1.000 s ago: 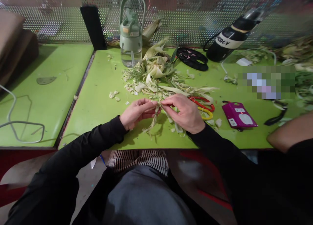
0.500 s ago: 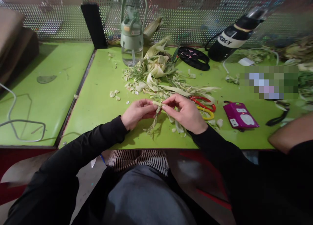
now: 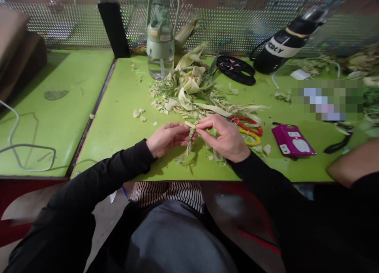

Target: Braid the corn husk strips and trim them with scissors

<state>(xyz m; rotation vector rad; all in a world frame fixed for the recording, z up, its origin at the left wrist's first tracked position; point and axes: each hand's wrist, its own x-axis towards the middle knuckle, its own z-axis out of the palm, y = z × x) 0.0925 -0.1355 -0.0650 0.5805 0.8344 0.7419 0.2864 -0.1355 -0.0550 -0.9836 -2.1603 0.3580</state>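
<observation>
Between my hands is a small braided piece of pale corn husk (image 3: 192, 131), its loose ends hanging down toward the table edge. My left hand (image 3: 171, 138) pinches its upper left side between thumb and fingers. My right hand (image 3: 222, 136) grips the top right of the same piece with thumb and forefinger. Just beyond them lies a heap of corn husks (image 3: 191, 83) with curled strips and scraps. Scissors with red and yellow handles (image 3: 250, 136) lie beside my right hand, partly covered by husk strips.
A green water bottle (image 3: 160, 44) stands behind the heap. To the right are a black oval pad (image 3: 235, 70), a tilted black bottle (image 3: 281, 48) and a purple power socket (image 3: 293, 140). Another person's arm (image 3: 352, 162) rests at the right edge. A cable (image 3: 29, 146) lies at left.
The fingers of my left hand have loosened and spread slightly below the braid. My right hand keeps its pinch in nearly the same place.
</observation>
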